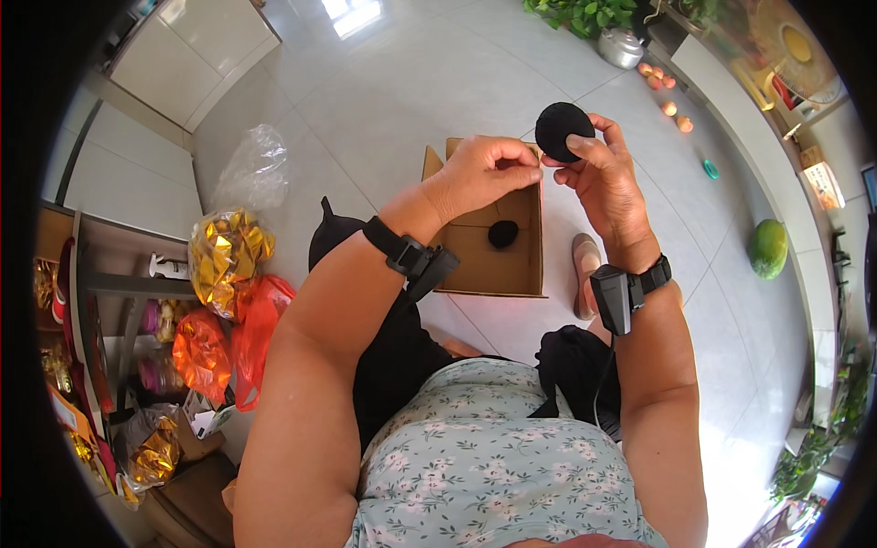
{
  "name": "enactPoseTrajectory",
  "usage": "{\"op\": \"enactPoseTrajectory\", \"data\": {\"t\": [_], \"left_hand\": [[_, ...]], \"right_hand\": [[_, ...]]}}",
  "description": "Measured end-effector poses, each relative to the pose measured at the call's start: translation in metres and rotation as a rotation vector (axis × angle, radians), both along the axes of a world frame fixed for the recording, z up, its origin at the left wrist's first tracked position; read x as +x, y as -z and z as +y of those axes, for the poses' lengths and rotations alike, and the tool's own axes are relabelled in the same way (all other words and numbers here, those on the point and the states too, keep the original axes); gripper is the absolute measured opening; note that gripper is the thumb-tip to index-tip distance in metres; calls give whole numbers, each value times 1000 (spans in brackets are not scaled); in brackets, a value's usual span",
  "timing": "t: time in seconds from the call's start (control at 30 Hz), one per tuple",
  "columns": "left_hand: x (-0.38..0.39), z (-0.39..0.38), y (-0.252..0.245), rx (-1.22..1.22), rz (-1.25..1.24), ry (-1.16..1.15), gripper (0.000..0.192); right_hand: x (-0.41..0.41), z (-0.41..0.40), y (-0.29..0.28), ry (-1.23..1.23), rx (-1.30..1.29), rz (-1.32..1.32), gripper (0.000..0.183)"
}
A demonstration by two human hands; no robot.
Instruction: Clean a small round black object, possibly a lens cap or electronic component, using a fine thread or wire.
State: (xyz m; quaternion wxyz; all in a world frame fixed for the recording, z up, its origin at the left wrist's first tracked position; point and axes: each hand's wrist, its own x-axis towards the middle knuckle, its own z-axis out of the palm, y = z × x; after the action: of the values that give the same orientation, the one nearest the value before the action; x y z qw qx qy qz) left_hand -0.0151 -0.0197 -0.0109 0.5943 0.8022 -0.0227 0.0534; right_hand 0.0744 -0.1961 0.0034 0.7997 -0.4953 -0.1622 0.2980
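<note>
My right hand (606, 178) holds a round black pad, seemingly of fabric (558, 130), upright between thumb and fingers. Just left of it, my left hand (490, 168) has its thumb and forefinger pinched together near the pad's lower edge; whether something thin is between them is too small to tell. Both hands are above an open cardboard box (527, 274) on the floor. Inside the box lies a second round black piece (503, 234). Each wrist wears a black strap with a device on it.
Left stand a shelf unit, a bag of gold foil (231, 257) and red plastic bags (202, 349). On the floor at right are a watermelon (768, 248), a teal ring (710, 169), several peach-like fruits (668, 107) and a metal kettle (620, 48). A foot (586, 274) is beside the box.
</note>
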Motion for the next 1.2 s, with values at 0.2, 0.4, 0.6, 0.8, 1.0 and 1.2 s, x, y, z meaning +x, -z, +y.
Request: {"op": "enactPoseTrajectory", "data": {"t": [0.2, 0.4, 0.6, 0.8, 1.0, 1.2], "left_hand": [[-7, 1, 3, -43, -297, 237, 9], [-9, 20, -20, -142, -165, -59, 8], [3, 25, -11, -100, -66, -173, 13], [5, 14, -3, -19, 143, -221, 15], [-3, 5, 0, 32, -39, 13, 12], [-10, 5, -12, -274, -42, 102, 8]], "right_hand": [[-2, 4, 2, 110, -254, -148, 57], [-14, 8, 6, -172, -368, -310, 54], [-26, 7, -6, -282, -226, -87, 51], [-12, 5, 1, -182, 75, 6, 53], [-7, 2, -4, -14, -13, -71, 53], [-3, 6, 13, 63, -406, -447, 55]]}}
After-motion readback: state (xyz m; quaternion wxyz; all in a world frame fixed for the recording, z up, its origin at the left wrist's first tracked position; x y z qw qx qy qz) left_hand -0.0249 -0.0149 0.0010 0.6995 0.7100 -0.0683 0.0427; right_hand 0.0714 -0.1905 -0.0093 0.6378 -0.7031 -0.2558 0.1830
